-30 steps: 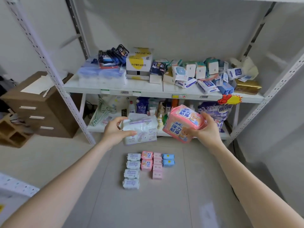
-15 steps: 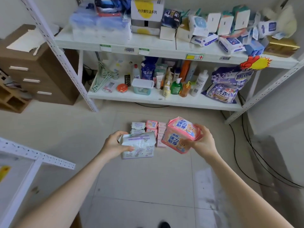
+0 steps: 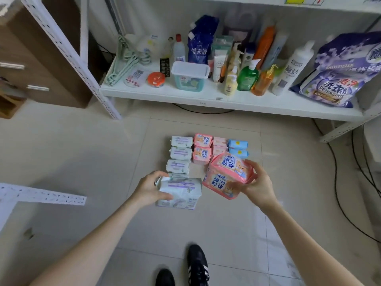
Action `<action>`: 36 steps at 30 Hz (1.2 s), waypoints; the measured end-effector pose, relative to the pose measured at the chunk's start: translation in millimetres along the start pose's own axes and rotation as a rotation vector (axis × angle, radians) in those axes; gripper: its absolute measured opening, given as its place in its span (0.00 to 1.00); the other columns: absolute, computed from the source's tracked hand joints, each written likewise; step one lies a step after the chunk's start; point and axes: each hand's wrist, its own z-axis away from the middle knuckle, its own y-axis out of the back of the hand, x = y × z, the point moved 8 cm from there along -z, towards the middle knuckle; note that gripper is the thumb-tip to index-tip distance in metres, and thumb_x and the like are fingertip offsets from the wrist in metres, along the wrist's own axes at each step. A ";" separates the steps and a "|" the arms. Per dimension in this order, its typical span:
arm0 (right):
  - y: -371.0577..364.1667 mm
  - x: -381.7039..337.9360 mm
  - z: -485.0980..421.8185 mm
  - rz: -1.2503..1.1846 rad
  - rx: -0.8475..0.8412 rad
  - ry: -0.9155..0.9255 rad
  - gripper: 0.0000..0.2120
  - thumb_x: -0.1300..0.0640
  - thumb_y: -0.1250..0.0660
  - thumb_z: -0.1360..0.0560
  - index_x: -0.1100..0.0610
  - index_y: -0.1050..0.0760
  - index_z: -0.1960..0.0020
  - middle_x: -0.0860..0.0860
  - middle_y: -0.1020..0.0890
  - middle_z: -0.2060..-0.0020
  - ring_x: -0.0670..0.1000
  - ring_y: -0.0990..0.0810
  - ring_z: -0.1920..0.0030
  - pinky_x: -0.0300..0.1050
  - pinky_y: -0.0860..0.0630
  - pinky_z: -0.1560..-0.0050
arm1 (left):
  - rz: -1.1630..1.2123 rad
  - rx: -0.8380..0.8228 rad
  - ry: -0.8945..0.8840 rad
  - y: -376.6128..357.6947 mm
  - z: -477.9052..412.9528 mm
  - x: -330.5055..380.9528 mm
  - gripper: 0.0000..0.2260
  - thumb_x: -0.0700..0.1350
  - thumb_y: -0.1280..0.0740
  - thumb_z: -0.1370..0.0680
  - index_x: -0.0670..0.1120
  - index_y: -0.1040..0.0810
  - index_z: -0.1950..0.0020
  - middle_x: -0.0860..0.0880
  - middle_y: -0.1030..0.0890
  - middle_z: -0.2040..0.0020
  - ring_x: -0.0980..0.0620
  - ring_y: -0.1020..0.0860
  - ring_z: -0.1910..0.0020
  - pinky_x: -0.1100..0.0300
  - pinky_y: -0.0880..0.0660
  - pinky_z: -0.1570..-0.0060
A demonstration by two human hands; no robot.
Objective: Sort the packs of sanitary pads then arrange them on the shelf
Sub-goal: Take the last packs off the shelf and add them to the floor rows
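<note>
Lowered toward the floor rows (image 3: 181, 154), the left hand (image 3: 148, 187) grips a white pack (image 3: 179, 193) and the right hand (image 3: 255, 183) a pink pack (image 3: 224, 180), which could seemingly nudge sorted neighbours askew.

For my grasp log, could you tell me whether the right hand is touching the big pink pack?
Touching. The head view shows the right hand gripping the big pink pack, thumb on its face, fingers over its edge.

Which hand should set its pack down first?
Likely the left hand: its white pack hangs at the white column's near end; the right hand's pink pack sits beside the pink column.
</note>
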 end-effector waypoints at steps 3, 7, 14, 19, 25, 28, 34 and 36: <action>-32.4 54.9 -34.3 -0.018 0.006 0.003 0.41 0.64 0.16 0.45 0.52 0.29 0.36 0.44 0.18 0.52 0.40 0.17 0.57 0.37 0.19 0.59 | -0.032 -0.029 0.006 -29.1 -42.0 -56.2 0.27 0.45 0.18 0.40 0.54 0.23 0.45 0.55 0.22 0.46 0.49 0.25 0.47 0.67 0.31 0.56; -76.6 132.3 -75.0 -0.039 0.001 0.000 0.42 0.64 0.16 0.45 0.53 0.30 0.35 0.49 0.19 0.48 0.40 0.18 0.56 0.39 0.19 0.58 | -0.081 -0.067 0.023 -65.2 -93.6 -135.9 0.28 0.45 0.17 0.40 0.54 0.24 0.44 0.56 0.23 0.49 0.56 0.26 0.53 0.72 0.33 0.61; -140.6 243.9 -123.0 -0.018 0.014 0.002 0.43 0.64 0.16 0.45 0.54 0.30 0.34 0.48 0.20 0.48 0.37 0.19 0.57 0.34 0.21 0.61 | -0.095 -0.036 0.023 -109.4 -164.3 -251.0 0.28 0.45 0.17 0.41 0.54 0.23 0.45 0.54 0.25 0.60 0.55 0.30 0.66 0.69 0.34 0.69; -171.5 284.3 -145.7 0.007 0.032 0.037 0.41 0.62 0.16 0.45 0.50 0.29 0.36 0.48 0.20 0.47 0.41 0.20 0.55 0.40 0.20 0.56 | -0.035 -0.017 -0.017 -128.7 -200.3 -298.9 0.27 0.43 0.18 0.42 0.55 0.23 0.47 0.51 0.23 0.56 0.60 0.33 0.70 0.68 0.36 0.71; -188.6 305.2 -162.3 0.021 0.056 0.087 0.41 0.62 0.16 0.44 0.49 0.29 0.36 0.49 0.20 0.46 0.50 0.20 0.51 0.53 0.19 0.50 | 0.038 0.016 -0.034 -142.3 -223.3 -327.3 0.28 0.47 0.17 0.46 0.60 0.24 0.50 0.49 0.20 0.52 0.52 0.25 0.64 0.56 0.24 0.63; -189.1 310.5 -165.1 0.024 0.070 0.104 0.40 0.62 0.16 0.44 0.47 0.29 0.36 0.48 0.20 0.46 0.48 0.20 0.51 0.53 0.19 0.50 | 0.118 0.035 -0.063 -147.8 -228.9 -328.7 0.30 0.49 0.19 0.49 0.61 0.26 0.51 0.49 0.19 0.52 0.45 0.20 0.55 0.47 0.20 0.57; -185.7 313.4 -162.7 0.025 0.069 0.104 0.41 0.62 0.17 0.44 0.47 0.30 0.35 0.47 0.21 0.45 0.49 0.21 0.49 0.55 0.19 0.49 | 0.144 0.039 -0.167 -151.2 -227.5 -317.9 0.43 0.40 0.16 0.45 0.53 0.31 0.34 0.53 0.26 0.37 0.55 0.25 0.38 0.54 0.25 0.42; -184.1 308.3 -160.1 0.020 0.061 0.109 0.42 0.62 0.17 0.44 0.46 0.30 0.36 0.46 0.21 0.45 0.48 0.20 0.49 0.55 0.19 0.50 | 0.145 0.042 -0.194 -144.3 -225.2 -308.2 0.45 0.41 0.16 0.44 0.54 0.33 0.31 0.56 0.29 0.34 0.62 0.30 0.35 0.64 0.29 0.40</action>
